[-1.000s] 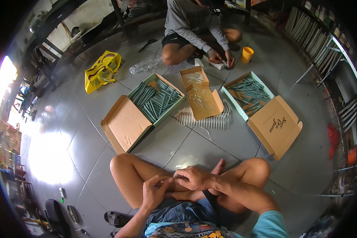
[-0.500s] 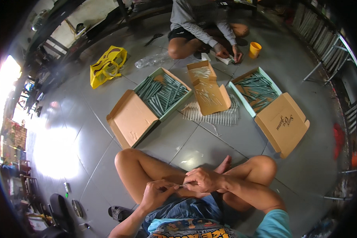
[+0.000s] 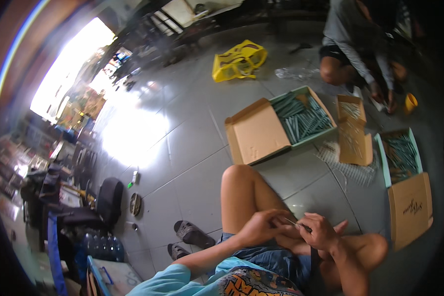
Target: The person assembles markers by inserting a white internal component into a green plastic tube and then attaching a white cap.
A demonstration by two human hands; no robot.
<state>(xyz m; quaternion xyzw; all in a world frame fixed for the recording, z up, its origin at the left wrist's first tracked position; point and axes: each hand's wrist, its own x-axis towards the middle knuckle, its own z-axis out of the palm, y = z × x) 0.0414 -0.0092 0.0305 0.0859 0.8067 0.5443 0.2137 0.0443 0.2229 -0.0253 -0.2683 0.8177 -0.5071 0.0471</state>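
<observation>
Above my lap, my left hand (image 3: 264,228) is closed, its fingertips pinching near one end of a thin, pale stick (image 3: 290,222). My right hand (image 3: 320,232) is curled around a small slim thing beside the stick's other end; its kind is mostly hidden by the fingers. Ahead of my knees lies an open box (image 3: 308,139) of grey-green, pencil-like sticks. To its right is a small brown carton (image 3: 356,148) with thin white sticks, partly over a sheet of translucent wrap (image 3: 330,157). A second open box (image 3: 386,167) holds more grey-green sticks.
Across the boxes a person in a grey sleeve (image 3: 349,47) sits working with both hands, near a yellow cup (image 3: 410,102). A yellow bag (image 3: 239,61) and clear plastic (image 3: 296,73) lie farther off. Slippers (image 3: 195,234), a black chair (image 3: 111,202) and a large water bottle (image 3: 101,246) are at left.
The view has swung to the left, so the boxes appear farther right. My hands have drawn slightly apart, and the thin stick now shows between them.
</observation>
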